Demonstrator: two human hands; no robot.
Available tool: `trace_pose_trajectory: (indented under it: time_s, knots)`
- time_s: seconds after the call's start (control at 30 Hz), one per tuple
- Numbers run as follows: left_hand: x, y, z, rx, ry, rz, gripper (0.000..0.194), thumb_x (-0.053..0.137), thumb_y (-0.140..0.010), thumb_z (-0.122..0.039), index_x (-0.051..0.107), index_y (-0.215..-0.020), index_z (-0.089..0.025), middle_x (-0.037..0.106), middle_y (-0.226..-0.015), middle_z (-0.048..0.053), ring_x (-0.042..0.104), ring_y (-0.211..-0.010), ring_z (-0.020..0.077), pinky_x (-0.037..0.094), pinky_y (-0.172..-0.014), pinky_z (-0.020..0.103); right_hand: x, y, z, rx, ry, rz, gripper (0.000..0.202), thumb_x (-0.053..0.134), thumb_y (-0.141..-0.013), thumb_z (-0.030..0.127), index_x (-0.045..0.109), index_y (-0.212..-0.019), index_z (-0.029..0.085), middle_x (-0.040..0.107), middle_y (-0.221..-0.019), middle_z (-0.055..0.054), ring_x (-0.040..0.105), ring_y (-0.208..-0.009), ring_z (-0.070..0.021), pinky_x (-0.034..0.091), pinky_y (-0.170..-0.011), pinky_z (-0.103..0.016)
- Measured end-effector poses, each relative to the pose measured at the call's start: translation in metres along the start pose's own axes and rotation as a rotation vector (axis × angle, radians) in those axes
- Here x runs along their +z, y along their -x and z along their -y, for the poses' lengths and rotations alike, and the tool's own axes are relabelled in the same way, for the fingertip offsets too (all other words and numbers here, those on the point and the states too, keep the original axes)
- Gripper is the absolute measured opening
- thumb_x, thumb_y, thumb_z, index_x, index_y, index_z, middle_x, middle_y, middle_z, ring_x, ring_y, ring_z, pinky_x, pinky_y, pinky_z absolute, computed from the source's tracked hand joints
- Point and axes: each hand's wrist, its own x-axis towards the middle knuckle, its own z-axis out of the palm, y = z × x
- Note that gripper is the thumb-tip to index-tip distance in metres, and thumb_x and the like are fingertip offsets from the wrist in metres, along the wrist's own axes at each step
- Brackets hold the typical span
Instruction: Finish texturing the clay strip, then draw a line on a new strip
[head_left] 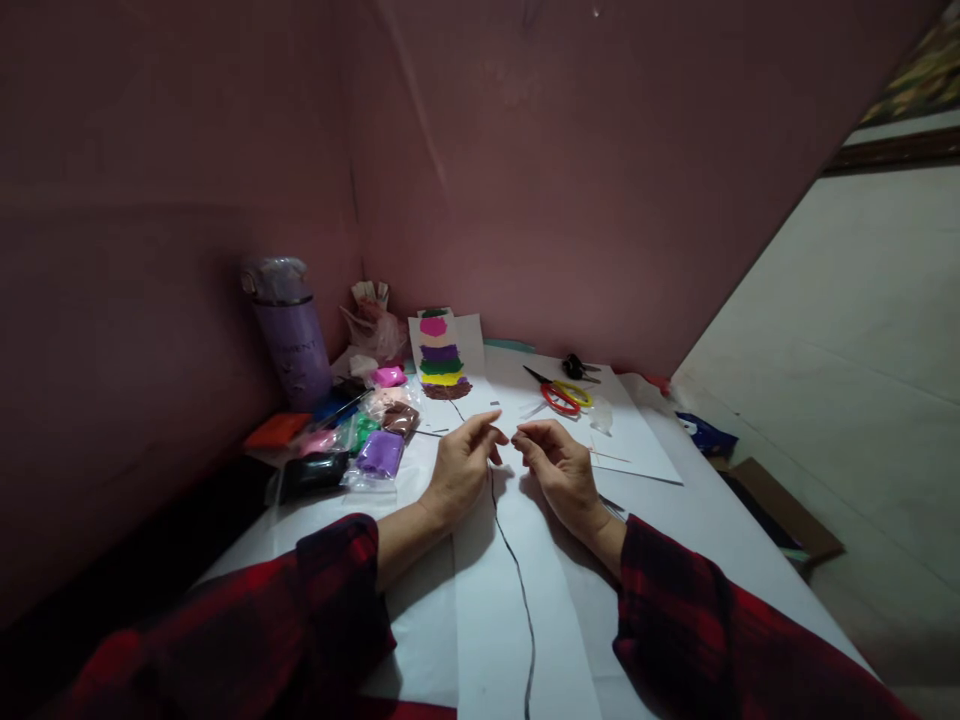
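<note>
My left hand (466,465) hovers over a long white paper strip (555,640), its fingers loosely bent and apart, with nothing visible in them. Close beside it, my right hand (559,470) has thumb and fingertips pinched together; whatever lies between them is too small to make out. The fingertips of the two hands are a small gap apart. A wavy dark line (521,590) runs down the strip beneath them. Beyond the hands, a white card (471,350) bears stacked bands of pink, purple, green, yellow and brown clay (442,366).
Several bagged clay packs, one purple (379,455), lie left, near a lilac bottle (294,345). Scissors with red and yellow handles (562,395) rest on a white sheet (652,455) at the right, with a black-topped object (574,367) behind. Pink walls (525,220) bound the table.
</note>
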Motion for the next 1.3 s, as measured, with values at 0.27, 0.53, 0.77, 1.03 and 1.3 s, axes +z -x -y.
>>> trace_pose_trajectory:
  time_s: [0.27,0.53,0.77,1.03,1.3]
  knots:
    - [0.000,-0.015,0.004,-0.218,0.137,-0.303,0.009,0.048,-0.084,-0.020,0.049,-0.092,-0.017,0.053,-0.059,-0.007,0.040,-0.033,0.0054,0.032,-0.031,0.016,-0.005,-0.004,0.001,0.229,-0.191,0.108,0.022,0.070,-0.079,0.038,0.061,-0.090,0.021,0.060,-0.075,0.001,0.050,-0.056,-0.0109,0.039,-0.046,-0.023]
    - [-0.005,-0.016,0.007,-0.204,0.217,-0.292,0.008,0.047,-0.088,-0.022,0.049,-0.093,-0.016,0.056,-0.064,-0.005,0.042,-0.037,0.0051,0.033,-0.034,0.016,-0.008,-0.002,-0.008,0.201,0.028,0.129,0.015,0.072,-0.076,0.034,0.069,-0.082,0.020,0.063,-0.081,-0.002,0.052,-0.064,-0.0130,0.046,-0.058,-0.027]
    - [-0.005,-0.018,0.007,-0.223,0.223,-0.314,0.007,0.046,-0.088,-0.019,0.049,-0.093,-0.016,0.056,-0.065,-0.004,0.043,-0.039,0.0054,0.034,-0.035,0.016,-0.011,-0.003,-0.007,0.244,0.098,0.229,0.010,0.070,-0.075,0.028,0.069,-0.081,0.020,0.062,-0.074,-0.002,0.057,-0.070,-0.0167,0.050,-0.066,-0.031]
    - [-0.003,-0.016,0.006,-0.227,0.192,-0.302,0.006,0.045,-0.089,-0.019,0.049,-0.093,-0.017,0.055,-0.066,-0.004,0.043,-0.039,0.0052,0.035,-0.035,0.016,-0.012,-0.002,-0.009,0.178,0.156,0.255,0.006,0.067,-0.076,0.025,0.068,-0.080,0.021,0.061,-0.077,-0.001,0.056,-0.068,-0.0159,0.049,-0.064,-0.031]
    - [-0.002,-0.015,0.008,-0.219,0.178,-0.286,0.008,0.047,-0.088,-0.024,0.049,-0.093,-0.018,0.054,-0.066,-0.005,0.042,-0.038,0.0063,0.033,-0.032,0.016,-0.009,-0.002,-0.004,0.102,0.239,0.248,0.004,0.067,-0.076,0.021,0.069,-0.079,0.020,0.062,-0.079,-0.003,0.056,-0.071,-0.0165,0.047,-0.064,-0.031]
